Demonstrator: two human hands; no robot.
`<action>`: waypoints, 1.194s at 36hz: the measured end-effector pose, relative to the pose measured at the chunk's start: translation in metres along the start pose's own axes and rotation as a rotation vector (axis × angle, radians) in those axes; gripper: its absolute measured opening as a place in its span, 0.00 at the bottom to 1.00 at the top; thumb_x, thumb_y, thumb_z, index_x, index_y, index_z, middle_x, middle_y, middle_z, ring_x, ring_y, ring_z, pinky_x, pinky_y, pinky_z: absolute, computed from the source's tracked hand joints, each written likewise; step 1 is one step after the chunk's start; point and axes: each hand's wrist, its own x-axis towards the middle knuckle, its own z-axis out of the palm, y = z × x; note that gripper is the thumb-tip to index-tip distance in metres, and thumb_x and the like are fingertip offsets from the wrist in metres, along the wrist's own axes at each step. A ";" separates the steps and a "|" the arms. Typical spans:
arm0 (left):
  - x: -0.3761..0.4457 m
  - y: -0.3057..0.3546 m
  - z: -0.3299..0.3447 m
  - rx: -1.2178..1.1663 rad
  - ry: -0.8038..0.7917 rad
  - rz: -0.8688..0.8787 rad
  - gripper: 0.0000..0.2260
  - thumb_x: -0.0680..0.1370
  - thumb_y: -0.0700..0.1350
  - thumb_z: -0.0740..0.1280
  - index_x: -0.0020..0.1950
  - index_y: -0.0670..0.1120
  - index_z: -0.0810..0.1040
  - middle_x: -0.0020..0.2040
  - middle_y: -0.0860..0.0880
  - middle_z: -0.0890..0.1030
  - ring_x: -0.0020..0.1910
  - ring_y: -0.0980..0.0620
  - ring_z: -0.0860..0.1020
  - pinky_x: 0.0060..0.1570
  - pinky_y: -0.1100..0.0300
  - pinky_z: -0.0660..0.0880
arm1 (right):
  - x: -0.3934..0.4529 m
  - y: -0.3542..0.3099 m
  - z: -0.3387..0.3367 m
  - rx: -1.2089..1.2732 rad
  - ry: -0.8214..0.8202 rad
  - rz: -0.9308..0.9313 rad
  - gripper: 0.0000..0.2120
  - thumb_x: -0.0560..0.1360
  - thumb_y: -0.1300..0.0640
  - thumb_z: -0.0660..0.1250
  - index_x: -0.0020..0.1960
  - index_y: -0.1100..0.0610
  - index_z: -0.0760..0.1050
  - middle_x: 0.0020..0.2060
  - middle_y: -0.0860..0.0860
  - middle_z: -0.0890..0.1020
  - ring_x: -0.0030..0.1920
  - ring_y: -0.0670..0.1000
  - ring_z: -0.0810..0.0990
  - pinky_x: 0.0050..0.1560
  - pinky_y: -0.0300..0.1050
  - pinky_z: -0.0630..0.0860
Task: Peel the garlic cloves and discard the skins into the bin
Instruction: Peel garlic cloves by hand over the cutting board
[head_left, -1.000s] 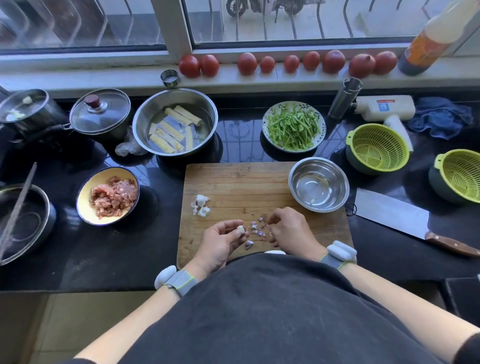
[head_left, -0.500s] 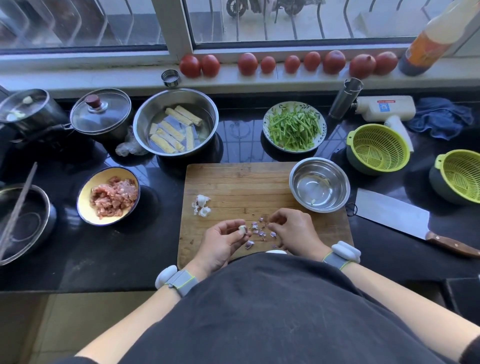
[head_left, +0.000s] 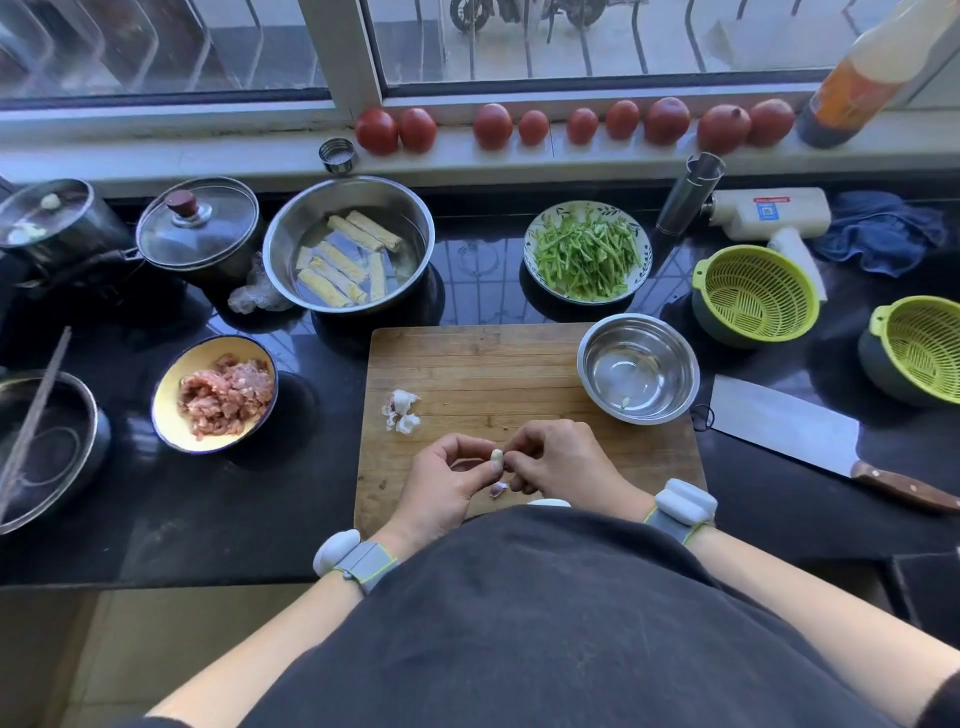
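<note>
Peeling in hand: left hand (head_left: 441, 486) pinches a pale garlic clove (head_left: 496, 457) at its fingertips over the near edge of the cutting board (head_left: 478, 364), right hand (head_left: 558, 462) closed in against it, fingertips picking at the clove's top; a purple skin scrap (head_left: 498, 489) lies on the board just below. Next move, by my reading, is stripping the remaining skin, then setting the clove aside. Farther out, more garlic pieces (head_left: 402, 410) wait on the board's left and a steel bowl (head_left: 638, 369) sits at its right corner; no bin in view.
</note>
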 end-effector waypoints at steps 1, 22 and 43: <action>-0.001 0.001 0.001 0.028 0.001 0.015 0.08 0.73 0.31 0.75 0.50 0.37 0.80 0.49 0.40 0.85 0.48 0.48 0.84 0.46 0.59 0.81 | 0.000 0.000 0.000 -0.006 0.005 -0.001 0.04 0.76 0.61 0.70 0.44 0.56 0.83 0.29 0.49 0.85 0.29 0.43 0.83 0.36 0.35 0.79; -0.008 0.007 0.004 0.123 -0.081 0.094 0.06 0.74 0.30 0.73 0.45 0.38 0.79 0.39 0.48 0.86 0.40 0.56 0.83 0.40 0.66 0.78 | 0.003 0.007 0.003 -0.231 0.085 -0.147 0.04 0.73 0.54 0.72 0.40 0.52 0.79 0.32 0.45 0.81 0.34 0.44 0.77 0.38 0.42 0.77; -0.001 0.005 0.005 -0.382 0.045 -0.041 0.07 0.77 0.28 0.66 0.51 0.37 0.79 0.41 0.44 0.85 0.46 0.47 0.85 0.50 0.60 0.82 | 0.006 0.013 0.006 -0.126 0.099 -0.005 0.06 0.71 0.57 0.69 0.36 0.52 0.76 0.30 0.49 0.82 0.35 0.50 0.81 0.40 0.45 0.78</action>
